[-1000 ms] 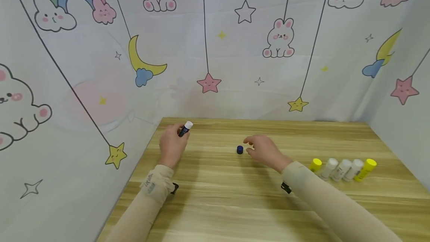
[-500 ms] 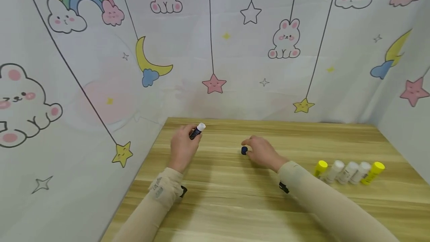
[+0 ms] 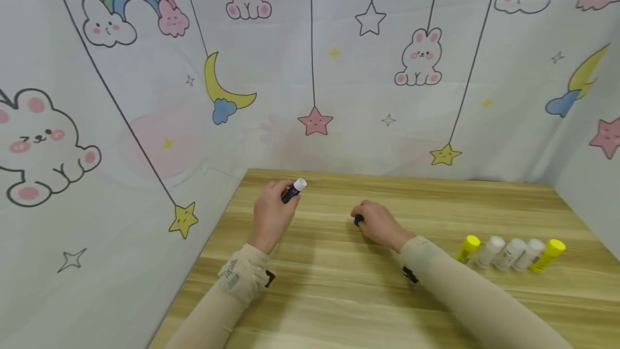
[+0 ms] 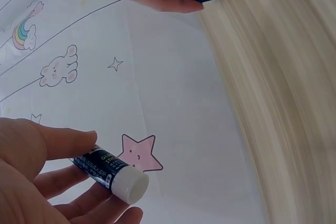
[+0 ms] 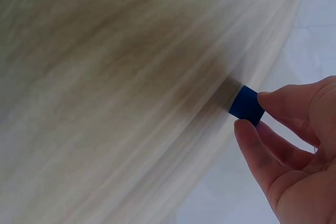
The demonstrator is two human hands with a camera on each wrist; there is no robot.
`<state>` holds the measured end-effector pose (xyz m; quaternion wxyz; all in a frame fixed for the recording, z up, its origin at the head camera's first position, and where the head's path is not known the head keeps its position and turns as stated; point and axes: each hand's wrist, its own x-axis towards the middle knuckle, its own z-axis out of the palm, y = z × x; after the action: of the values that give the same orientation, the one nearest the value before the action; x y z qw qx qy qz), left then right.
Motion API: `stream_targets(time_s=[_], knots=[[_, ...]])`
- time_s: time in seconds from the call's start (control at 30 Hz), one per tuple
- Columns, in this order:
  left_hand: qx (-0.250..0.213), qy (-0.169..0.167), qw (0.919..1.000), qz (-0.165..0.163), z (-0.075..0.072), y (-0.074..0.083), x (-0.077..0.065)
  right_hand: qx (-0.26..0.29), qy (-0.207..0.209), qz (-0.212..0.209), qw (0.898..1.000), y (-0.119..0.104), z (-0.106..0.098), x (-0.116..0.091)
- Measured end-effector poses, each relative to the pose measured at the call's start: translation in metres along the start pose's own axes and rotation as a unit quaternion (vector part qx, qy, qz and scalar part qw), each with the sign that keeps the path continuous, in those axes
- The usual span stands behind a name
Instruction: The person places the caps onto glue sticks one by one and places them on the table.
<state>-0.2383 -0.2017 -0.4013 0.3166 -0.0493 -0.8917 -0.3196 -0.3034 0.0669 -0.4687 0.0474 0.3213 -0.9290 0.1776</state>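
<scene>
My left hand [image 3: 275,211] holds a glue stick [image 4: 105,171] above the table's left side. Its barrel is dark blue with printing, and its white end points away from the palm. Thumb on one side and fingers on the other grip the barrel in the left wrist view. Near the table's middle, my right hand [image 3: 380,224] pinches a small blue cap [image 5: 247,104] between thumb and fingertips. The cap sits at the wooden surface; whether it still touches the wood I cannot tell.
On the right of the wooden table [image 3: 339,306] several glue sticks stand in a row: white ones [image 3: 511,255] between a yellow one [image 3: 469,248] and another yellow one [image 3: 548,255]. A printed white curtain [image 3: 271,69] hangs behind and at the sides.
The right hand has closed its fingers on the blue cap, which stood free on the table before. The left hand still holds the glue stick; the head view has shifted slightly.
</scene>
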Motion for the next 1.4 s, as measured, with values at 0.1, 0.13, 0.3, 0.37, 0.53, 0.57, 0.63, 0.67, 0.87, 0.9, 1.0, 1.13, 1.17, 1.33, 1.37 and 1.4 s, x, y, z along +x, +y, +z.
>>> stream_targets(time_s=[0.1, 0.13, 0.3, 0.37, 0.53, 0.57, 0.63, 0.67, 0.87, 0.9, 1.0, 1.13, 1.17, 1.33, 1.37, 1.4], knots=[[-0.003, -0.005, 1.0, 0.004, 0.0, 0.003, 0.0, -0.002, 0.004, 0.003, 1.0, 0.002, 0.001, -0.002], [-0.004, -0.007, 1.0, 0.004, 0.0, 0.004, 0.0, -0.003, 0.005, 0.003, 1.0, 0.002, 0.002, -0.002], [-0.005, -0.011, 0.9999, 0.005, 0.0, 0.007, -0.002, -0.003, 0.011, 0.002, 1.0, 0.001, 0.0, -0.004], [-0.003, -0.011, 0.9999, 0.004, 0.0, 0.006, -0.003, -0.003, 0.016, 0.0, 1.0, 0.0, -0.002, -0.005], [0.0, -0.012, 0.9999, 0.008, 0.003, 0.005, -0.004, -0.007, 0.023, 0.0, 1.0, -0.003, -0.009, -0.008], [0.0, -0.012, 0.9999, 0.01, 0.003, 0.004, -0.004, -0.008, 0.024, 0.0, 1.0, -0.004, -0.01, -0.008], [0.001, -0.013, 0.9998, 0.013, 0.003, 0.004, -0.004, -0.011, 0.026, 0.001, 1.0, -0.005, -0.014, -0.009], [0.0, -0.013, 0.9998, 0.015, 0.004, 0.004, -0.004, -0.01, 0.028, 0.002, 1.0, -0.005, -0.015, -0.01], [-0.005, -0.014, 0.9997, 0.021, 0.005, 0.005, -0.004, -0.008, 0.035, 0.007, 0.999, -0.008, -0.024, -0.014], [-0.005, -0.015, 0.9996, 0.021, 0.005, 0.005, -0.004, -0.009, 0.035, 0.008, 0.999, -0.008, -0.025, -0.015], [-0.009, -0.017, 0.9996, 0.021, 0.006, 0.006, -0.005, -0.008, 0.039, 0.007, 0.999, -0.009, -0.029, -0.017], [-0.01, -0.022, 0.9996, 0.017, 0.008, 0.007, -0.006, -0.003, 0.042, 0.016, 0.999, -0.01, -0.034, -0.021], [-0.01, -0.023, 0.9995, 0.016, 0.009, 0.008, -0.006, -0.002, 0.042, 0.02, 0.999, -0.011, -0.035, -0.021], [-0.01, -0.028, 0.9993, 0.02, 0.014, 0.008, -0.008, 0.001, 0.043, 0.037, 0.998, -0.01, -0.04, -0.025], [-0.01, -0.029, 0.9993, 0.021, 0.014, 0.008, -0.008, 0.001, 0.044, 0.038, 0.998, -0.009, -0.04, -0.026], [-0.01, -0.03, 0.9993, 0.022, 0.015, 0.008, -0.008, 0.001, 0.045, 0.04, 0.998, -0.009, -0.041, -0.027]])
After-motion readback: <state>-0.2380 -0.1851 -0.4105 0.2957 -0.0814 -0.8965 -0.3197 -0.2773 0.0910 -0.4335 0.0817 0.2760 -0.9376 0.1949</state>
